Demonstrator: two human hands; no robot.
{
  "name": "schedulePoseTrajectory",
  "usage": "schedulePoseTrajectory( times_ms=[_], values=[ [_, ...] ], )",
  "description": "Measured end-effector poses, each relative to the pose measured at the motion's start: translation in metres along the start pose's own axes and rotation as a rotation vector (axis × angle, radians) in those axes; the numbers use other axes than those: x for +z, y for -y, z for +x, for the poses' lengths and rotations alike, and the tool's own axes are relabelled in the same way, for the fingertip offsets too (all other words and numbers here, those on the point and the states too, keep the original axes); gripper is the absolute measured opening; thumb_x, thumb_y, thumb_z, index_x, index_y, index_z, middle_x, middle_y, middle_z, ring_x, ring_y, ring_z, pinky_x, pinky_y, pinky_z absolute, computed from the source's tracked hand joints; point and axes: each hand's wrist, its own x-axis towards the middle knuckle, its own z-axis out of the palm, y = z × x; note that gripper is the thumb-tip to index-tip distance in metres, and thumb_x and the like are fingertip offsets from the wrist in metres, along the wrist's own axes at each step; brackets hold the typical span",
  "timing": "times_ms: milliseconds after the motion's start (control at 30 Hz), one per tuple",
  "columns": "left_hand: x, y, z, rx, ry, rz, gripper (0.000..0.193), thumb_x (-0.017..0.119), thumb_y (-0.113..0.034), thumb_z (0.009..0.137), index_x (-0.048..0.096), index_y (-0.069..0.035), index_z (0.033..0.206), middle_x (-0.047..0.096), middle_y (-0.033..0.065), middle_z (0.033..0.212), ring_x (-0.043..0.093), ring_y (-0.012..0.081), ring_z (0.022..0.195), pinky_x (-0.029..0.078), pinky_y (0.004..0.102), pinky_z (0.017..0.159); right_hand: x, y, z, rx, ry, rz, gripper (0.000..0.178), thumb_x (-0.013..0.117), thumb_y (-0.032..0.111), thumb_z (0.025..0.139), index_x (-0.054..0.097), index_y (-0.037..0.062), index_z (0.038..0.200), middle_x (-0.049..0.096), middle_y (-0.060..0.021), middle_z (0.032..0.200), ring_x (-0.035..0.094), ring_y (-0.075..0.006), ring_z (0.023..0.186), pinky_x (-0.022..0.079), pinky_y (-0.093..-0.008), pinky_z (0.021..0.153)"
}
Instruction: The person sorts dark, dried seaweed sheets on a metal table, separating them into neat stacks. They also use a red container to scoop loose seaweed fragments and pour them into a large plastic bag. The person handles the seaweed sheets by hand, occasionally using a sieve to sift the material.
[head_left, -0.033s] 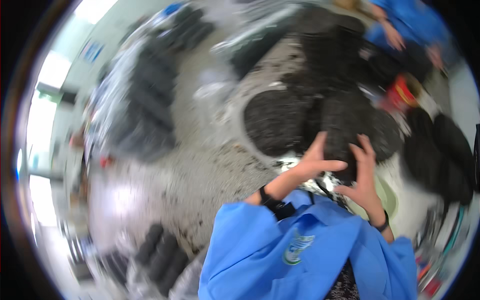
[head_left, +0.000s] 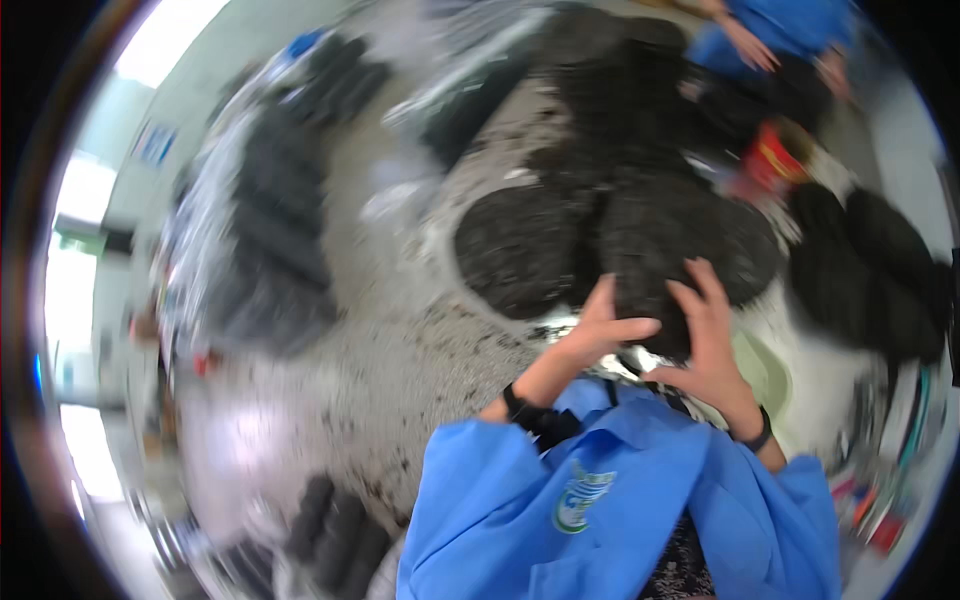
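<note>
A dark, rough-surfaced bundle (head_left: 645, 240) with a rounded near end lies in front of me; blur hides what it is made of. My left hand (head_left: 600, 325) cups its left side near the end, thumb across the near face. From the right, my right hand (head_left: 705, 335) curls round the same end, its fingers bent and spaced. To the left of the bundle sits a round black mass (head_left: 515, 250) with a pale rim around it. Another dark rounded mass (head_left: 748, 252) shows just past my right fingers. Something shiny (head_left: 630, 362) glints below the bundle, partly hidden by my hands.
A pale green basin (head_left: 765, 385) stands by my right wrist. Farther right are dark bundles (head_left: 865, 260) and a red container (head_left: 773, 160). A person in blue (head_left: 790, 35) sits at the far right. Plastic-wrapped grey rolls (head_left: 270, 230) are stacked left; dark crumbs litter the floor (head_left: 400, 400).
The whole view has shifted, so the surroundings and my hands appear somewhat farther left. My hands keep about the same hold on the dark bundle.
</note>
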Motion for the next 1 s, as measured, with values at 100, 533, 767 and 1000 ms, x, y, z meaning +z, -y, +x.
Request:
schedulePoseTrajectory(
  times_ms=[100,533,767,1000],
  values=[
    [-0.004,0.031,0.004,0.018,-0.052,-0.126,0.073,0.074,-0.006,0.069,0.038,0.001,0.132,0.049,0.0138,0.128,0.052,0.0265,0.115,0.043,0.0399,0.099,-0.002,-0.019,-0.011,0.034,-0.080,-0.115,0.084,0.075,0.050,0.064,0.047,0.0001,0.126,0.038,-0.0205,0.139,0.033,-0.0403,0.131,0.030,-0.0495,0.104],
    [-0.024,0.062,0.028,-0.088,0.033,-0.161,0.075,0.065,-0.003,0.065,0.036,-0.003,0.135,0.049,0.0141,0.128,0.047,0.0319,0.121,0.037,0.0454,0.104,-0.027,-0.027,-0.064,0.481,-0.266,0.164,0.028,0.058,0.013,0.086,0.055,-0.0031,0.109,0.054,-0.0205,0.121,0.054,-0.0340,0.110,0.045,-0.0390,0.089],
    [-0.055,0.063,0.028,-0.058,-0.051,-0.424,0.070,0.062,-0.010,0.064,0.043,-0.003,0.132,0.050,0.0149,0.130,0.047,0.0358,0.120,0.035,0.0502,0.104,-0.062,-0.080,-0.099,0.681,-1.243,0.547,0.033,0.044,0.013,0.097,0.041,0.0094,0.130,0.051,0.0037,0.081,0.039,-0.0032,0.058,0.034,-0.0194,0.050],
    [-0.045,0.059,0.028,-0.043,-0.102,-0.400,0.084,0.061,-0.018,0.058,0.038,-0.005,0.137,0.044,0.0160,0.136,0.041,0.0392,0.125,0.030,0.0566,0.107,-0.069,-0.110,-0.134,0.656,-1.227,0.701,0.019,0.046,0.011,0.095,0.062,0.0071,0.106,0.061,0.0036,0.101,0.036,0.0029,0.055,0.027,-0.0135,0.043]
  ],
)
